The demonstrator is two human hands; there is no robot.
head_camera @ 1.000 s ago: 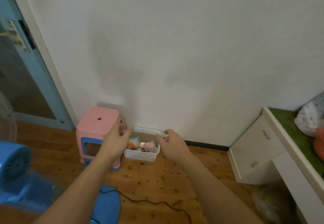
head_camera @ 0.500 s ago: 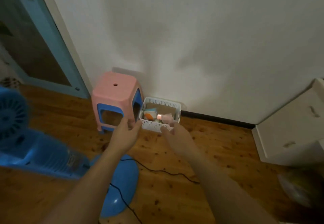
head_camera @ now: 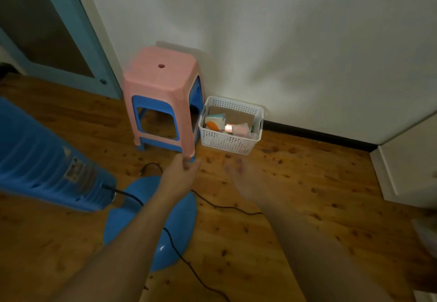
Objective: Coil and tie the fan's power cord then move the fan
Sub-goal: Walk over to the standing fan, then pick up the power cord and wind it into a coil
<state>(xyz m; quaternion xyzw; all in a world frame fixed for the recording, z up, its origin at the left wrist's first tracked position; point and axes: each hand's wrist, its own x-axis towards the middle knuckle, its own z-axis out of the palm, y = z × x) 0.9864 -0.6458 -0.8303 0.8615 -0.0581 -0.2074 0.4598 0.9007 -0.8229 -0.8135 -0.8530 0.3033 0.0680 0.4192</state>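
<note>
Both arms reach forward and down over a wooden floor (head_camera: 307, 183). The left hand (head_camera: 181, 171) hangs above the floor with fingers loosely relaxed and nothing in them, just in front of the near leg of a pink stool (head_camera: 163, 93) with blue inner legs. The right hand (head_camera: 238, 171) is smeared by motion; it looks released and empty, fingers pointing toward the wall, though the blur leaves that uncertain. The blue fan (head_camera: 45, 162) lies tipped at the left, its ribbed body slanting across the floor and its round base (head_camera: 179, 219) resting flat under the left forearm. The black cord (head_camera: 224, 206) leaves the fan body near the base, loops loose on the floor past the stool leg, runs between the two arms toward the right forearm, and another stretch trails over the base to the bottom edge. It lies uncoiled, and neither hand touches it. A white basket (head_camera: 227, 141) with small items inside sits against the wall (head_camera: 283, 41), just beside the stool. A blue door (head_camera: 59, 30) stands at the upper left, and a white cabinet (head_camera: 411, 160) at the right edge.
</note>
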